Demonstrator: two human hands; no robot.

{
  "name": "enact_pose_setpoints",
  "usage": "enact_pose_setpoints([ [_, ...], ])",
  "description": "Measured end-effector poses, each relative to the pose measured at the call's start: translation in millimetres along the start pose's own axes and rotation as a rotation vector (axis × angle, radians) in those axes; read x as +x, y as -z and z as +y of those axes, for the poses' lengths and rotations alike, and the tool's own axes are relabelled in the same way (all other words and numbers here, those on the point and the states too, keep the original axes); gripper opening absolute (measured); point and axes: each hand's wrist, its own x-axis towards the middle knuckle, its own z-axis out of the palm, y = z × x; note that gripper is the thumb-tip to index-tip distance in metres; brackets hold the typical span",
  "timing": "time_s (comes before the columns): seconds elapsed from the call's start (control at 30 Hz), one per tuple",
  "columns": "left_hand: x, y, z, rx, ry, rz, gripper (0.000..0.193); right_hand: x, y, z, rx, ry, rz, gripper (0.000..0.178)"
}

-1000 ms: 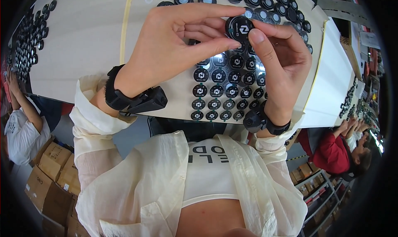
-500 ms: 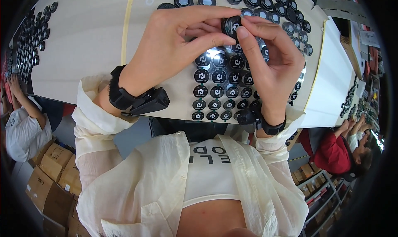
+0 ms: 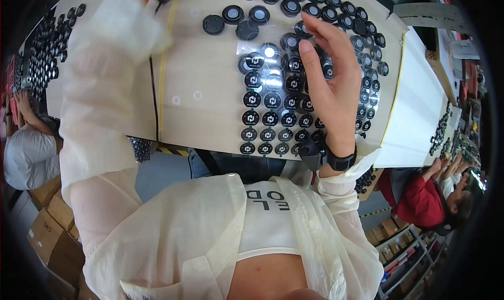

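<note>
My right hand [image 3: 336,69] hovers over the table with thumb and fingers apart, holding nothing that I can see. A black round disc [image 3: 302,30] shows in the gap by its fingertips, seemingly lying on the table. Under and beside this hand lies a clear sheet [image 3: 244,47] with rows of round black stickers [image 3: 252,99] bearing a white mark. My left forearm, in a blurred cream sleeve [image 3: 113,37], reaches up past the top edge, so the left hand is out of sight. Several black discs with pale centres [image 3: 232,14] sit beyond the sheet.
A yellow tape strip [image 3: 167,74] and a black cable [image 3: 154,95] run along the table's left part. More black pieces [image 3: 47,48] cluster at far left. A white board [image 3: 412,106] lies at right. Cardboard boxes [image 3: 55,237] stand lower left; people work on both sides.
My left hand has left the right hand and swung up and left out of view. The black disc both hands held is no longer between my right fingers, which have spread.
</note>
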Motion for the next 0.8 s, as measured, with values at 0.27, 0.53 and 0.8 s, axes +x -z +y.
enact_pose_setpoints([
  [0.27,-45.1,38.1,37.2,0.085,-0.067,-0.049,0.037,1.4,9.2,-4.2,-0.076,-0.108,-0.004,0.024],
  [0.53,-163.8,46.8,102.5,-0.210,-0.091,-0.301,0.047,1.4,11.1,-4.5,-0.146,-0.023,-0.187,0.017],
  [0.8,-169.8,40.2,128.2,-0.124,-0.129,-0.130,0.046,4.2,6.2,-11.5,-0.287,0.109,-0.329,0.017],
])
